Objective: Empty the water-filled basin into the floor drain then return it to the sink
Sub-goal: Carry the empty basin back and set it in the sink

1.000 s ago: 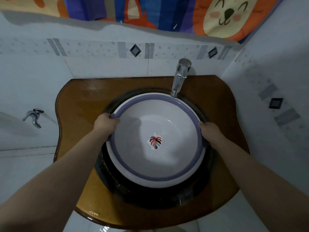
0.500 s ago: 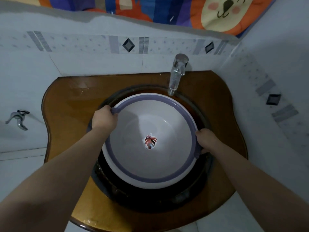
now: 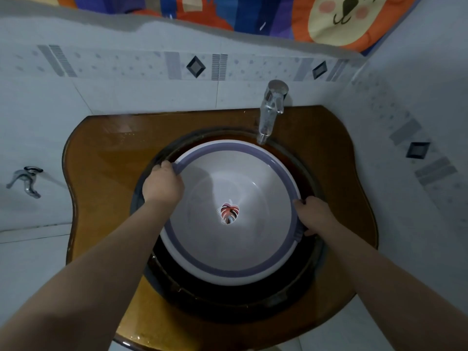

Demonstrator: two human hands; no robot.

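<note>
A round white basin with a purple rim and a red leaf sticker at its bottom sits inside the dark round sink, tilted with its left side higher. My left hand grips the rim at the upper left. On the right side my right hand holds the rim. I cannot tell how much water is in the basin.
The sink is set in a glossy brown counter against tiled walls. A chrome faucet reaches over the basin's far rim. A wall tap sticks out at the left. A colourful cartoon curtain hangs above.
The basin's left side has risen with my left hand while the right side dropped lower into the sink. My view has shifted slightly.
</note>
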